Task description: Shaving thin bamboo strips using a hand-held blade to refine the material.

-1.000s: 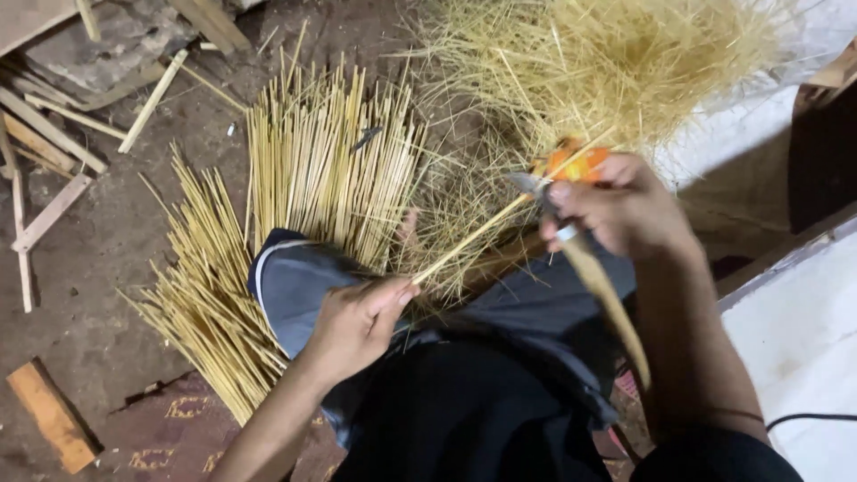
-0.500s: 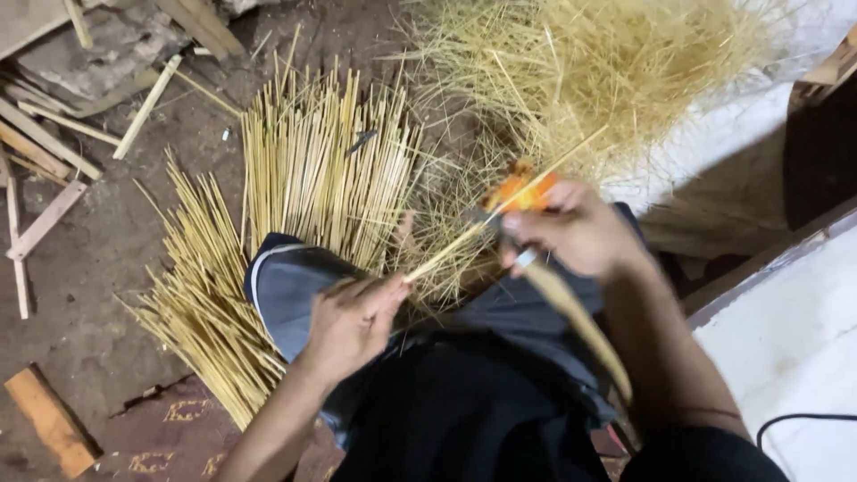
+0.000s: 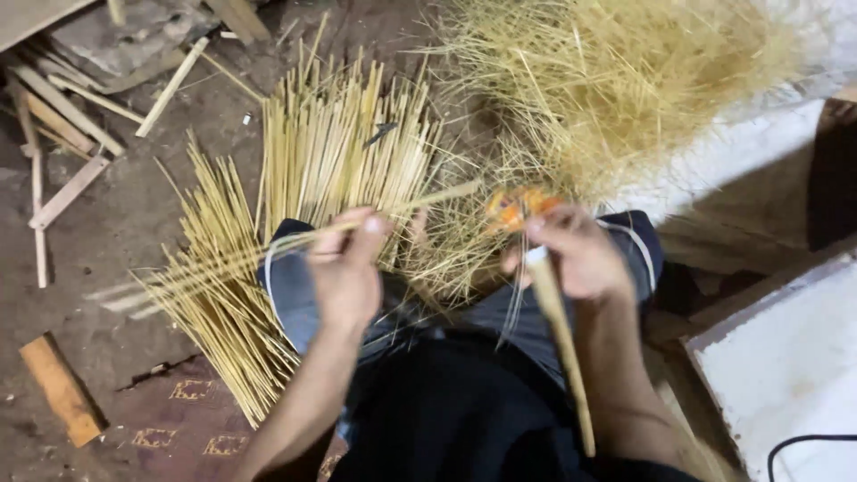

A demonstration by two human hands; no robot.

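Head view shows the left hand over the knee, its fingers pinching a thin yellow stick that lies across the stick pile, while the right hand is clenched around an orange-handled tool and a long stick.

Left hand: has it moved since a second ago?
Yes. The left hand has risen from the dark trouser edge toward the fanned bamboo sticks, carrying a thin stick, now blurred, pointing left.
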